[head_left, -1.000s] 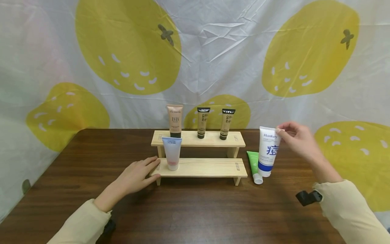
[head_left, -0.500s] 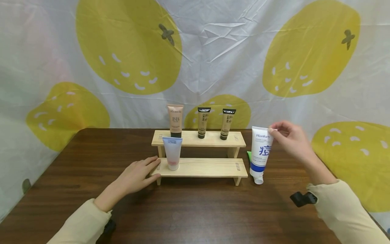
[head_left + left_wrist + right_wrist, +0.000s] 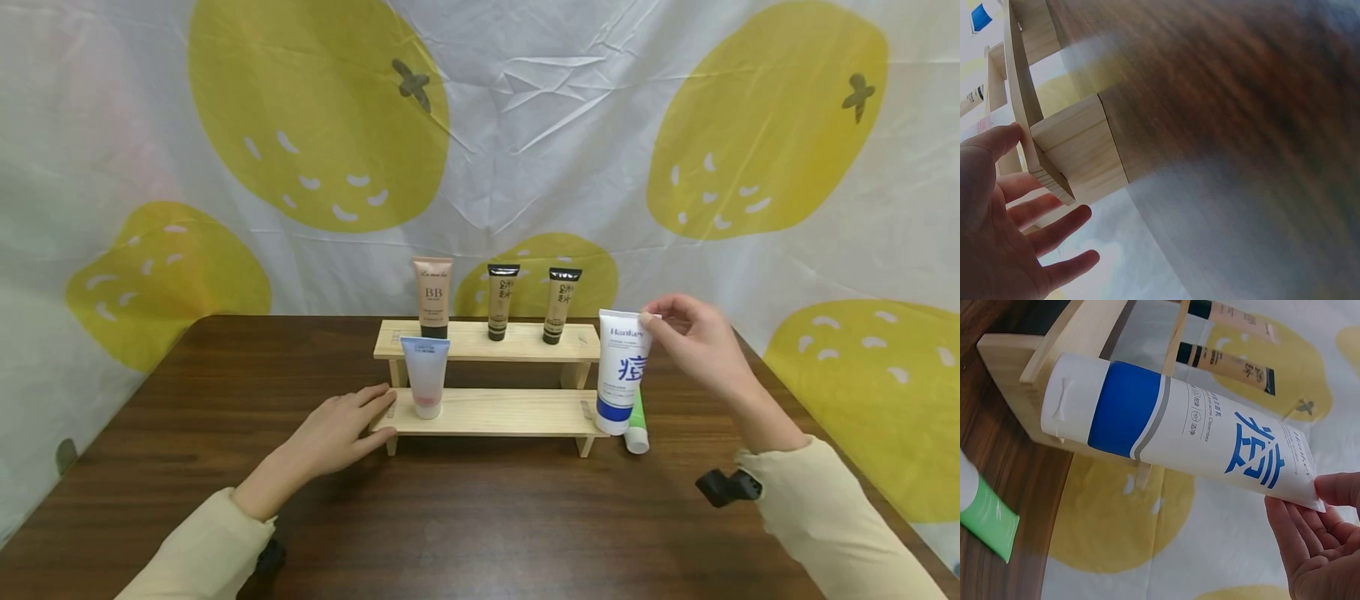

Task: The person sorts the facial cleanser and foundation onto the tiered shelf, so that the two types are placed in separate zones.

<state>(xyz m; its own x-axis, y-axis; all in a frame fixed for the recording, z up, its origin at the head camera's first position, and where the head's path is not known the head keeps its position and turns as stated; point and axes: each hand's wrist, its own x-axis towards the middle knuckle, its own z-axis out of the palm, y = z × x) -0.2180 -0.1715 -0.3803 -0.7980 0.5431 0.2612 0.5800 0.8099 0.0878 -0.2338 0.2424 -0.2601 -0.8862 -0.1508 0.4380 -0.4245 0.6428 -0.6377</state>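
Observation:
My right hand (image 3: 693, 342) pinches the top corner of a white Hankey cleanser tube (image 3: 621, 367), cap down; the wrist view shows thumb and fingers on its crimped end (image 3: 1319, 503). In the head view its blue-banded base overlaps the right end of the lower step of a wooden two-step display rack (image 3: 510, 408); contact cannot be told. A pale blue-pink tube (image 3: 426, 375) stands at that step's left. My left hand (image 3: 337, 429) touches the lower step's left end, fingers fairly straight, thumb at the front (image 3: 1007, 140). A green tube (image 3: 637, 425) lies partly hidden behind the white one.
On the upper step stand a beige BB cream tube (image 3: 432, 296) and two small gold tubes with black ends (image 3: 501, 302). The rack sits on a dark wooden table (image 3: 480, 517), with a lemon-print cloth (image 3: 525, 150) hanging behind it.
My right hand has carried the white tube leftward, from beside the green tube to the rack's right end. It passes in front of the green tube. My left hand stays where it was.

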